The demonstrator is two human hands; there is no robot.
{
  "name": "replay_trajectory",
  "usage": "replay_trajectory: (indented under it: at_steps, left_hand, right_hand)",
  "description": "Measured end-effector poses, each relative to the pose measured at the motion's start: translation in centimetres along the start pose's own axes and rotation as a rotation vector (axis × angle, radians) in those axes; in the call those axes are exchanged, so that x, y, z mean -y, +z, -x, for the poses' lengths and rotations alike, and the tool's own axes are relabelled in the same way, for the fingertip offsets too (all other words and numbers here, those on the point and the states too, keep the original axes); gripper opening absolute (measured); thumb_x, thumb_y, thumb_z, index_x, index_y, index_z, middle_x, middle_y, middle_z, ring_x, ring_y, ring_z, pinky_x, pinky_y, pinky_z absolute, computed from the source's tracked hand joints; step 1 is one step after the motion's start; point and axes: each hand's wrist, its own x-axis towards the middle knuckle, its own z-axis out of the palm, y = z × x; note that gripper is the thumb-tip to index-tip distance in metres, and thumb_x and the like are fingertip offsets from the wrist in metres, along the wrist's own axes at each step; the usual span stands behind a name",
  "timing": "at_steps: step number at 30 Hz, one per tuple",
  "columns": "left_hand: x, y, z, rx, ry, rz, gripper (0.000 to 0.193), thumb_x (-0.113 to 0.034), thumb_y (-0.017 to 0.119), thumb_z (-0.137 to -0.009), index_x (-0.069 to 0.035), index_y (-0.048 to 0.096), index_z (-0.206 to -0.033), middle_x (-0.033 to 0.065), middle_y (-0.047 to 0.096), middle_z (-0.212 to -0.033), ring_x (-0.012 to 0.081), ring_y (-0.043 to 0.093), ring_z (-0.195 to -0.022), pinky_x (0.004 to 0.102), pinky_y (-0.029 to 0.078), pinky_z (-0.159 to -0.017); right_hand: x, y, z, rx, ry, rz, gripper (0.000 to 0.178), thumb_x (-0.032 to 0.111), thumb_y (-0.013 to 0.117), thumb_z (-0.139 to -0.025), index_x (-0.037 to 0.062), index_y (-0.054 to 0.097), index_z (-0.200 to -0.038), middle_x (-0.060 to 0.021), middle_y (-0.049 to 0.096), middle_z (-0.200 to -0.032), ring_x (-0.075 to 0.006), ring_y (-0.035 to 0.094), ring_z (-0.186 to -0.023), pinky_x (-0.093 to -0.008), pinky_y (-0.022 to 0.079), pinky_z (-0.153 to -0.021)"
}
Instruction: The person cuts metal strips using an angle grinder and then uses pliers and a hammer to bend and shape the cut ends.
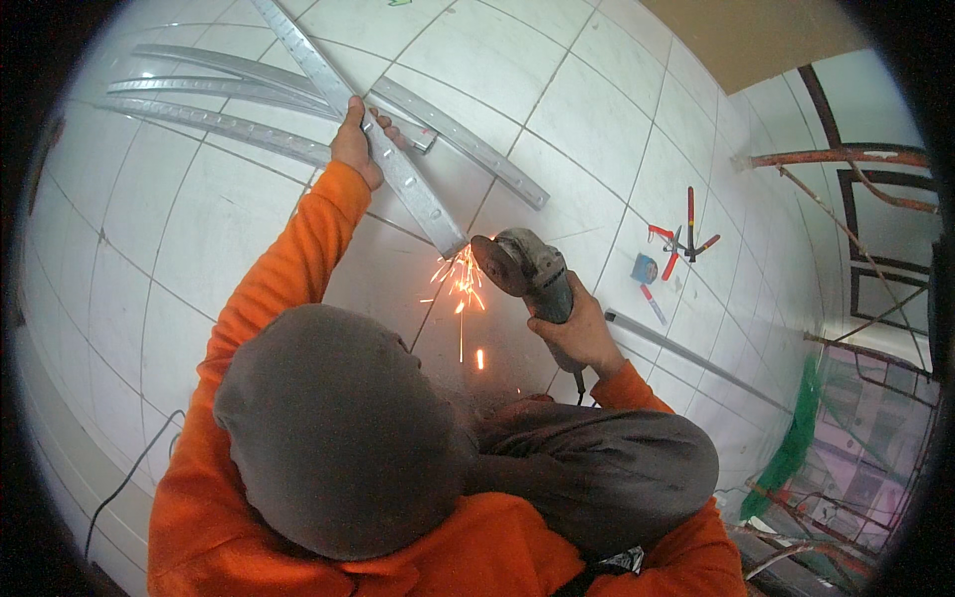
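Sparks at the channel's end, with the work in mid-course

The left grip [356, 149] is wrapped around a long steel channel [408, 189], fingers and thumb pinching it from both sides. The right grip [582, 328] is closed around the body of an angle grinder [542, 269], whose disc stands at the channel's near end. Sparks [463, 279] spray from that meeting point toward the person's knee. The channel slants away from the disc to the upper left, above the tiled floor [597, 99]

As far as one can judge, grinding or cutting is under way and not finished. Whether the disc has gone through the metal cannot be told. Beyond the left grip lie several loose channels [219, 117], and another channel [463, 144] lies to their right; which of these are already worked is unclear

Farther right, on the pale tiles, are red-handled tools [690, 224], a small blue item [645, 267] and a thin metal strip [696, 363]. A dark cord [119, 488] curves at the lower left. At the room's right edge stand rusty scaffold frames [846, 157], with green netting [796, 428] below them
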Motion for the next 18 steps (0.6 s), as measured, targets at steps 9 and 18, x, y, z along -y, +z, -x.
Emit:
replay_trajectory:
  at_steps: [9, 18]
  left_hand:
    - [0.5, 0.0, -0.1, -0.071, 0.034, -0.026, 0.036, -0.046, 0.051, -0.099, -0.010, 0.050, -0.093, 0.0035, 0.049, -0.074, 0.0201, 0.050, -0.061, 0.0370, 0.048, -0.059]
    - [1.3, -1.3, -0.7, -0.054, 0.014, 0.022, 0.037, -0.048, 0.055, -0.097, -0.011, 0.051, -0.093, 0.0052, 0.050, -0.072, 0.0202, 0.049, -0.060, 0.0366, 0.045, -0.057]
  right_hand:
    - [1.5, -0.5, 0.2, 0.038, 0.094, -0.039, 0.070, 0.017, 0.080, -0.069, -0.0016, 0.048, -0.128, -0.0184, 0.065, -0.113, -0.0279, 0.063, -0.106, -0.0382, 0.048, -0.093]
    - [1.3, 0.2, 0.0, 0.052, 0.022, -0.279, 0.074, 0.021, 0.080, -0.068, -0.0001, 0.047, -0.130, -0.0172, 0.065, -0.115, -0.0265, 0.062, -0.107, -0.0380, 0.048, -0.094]
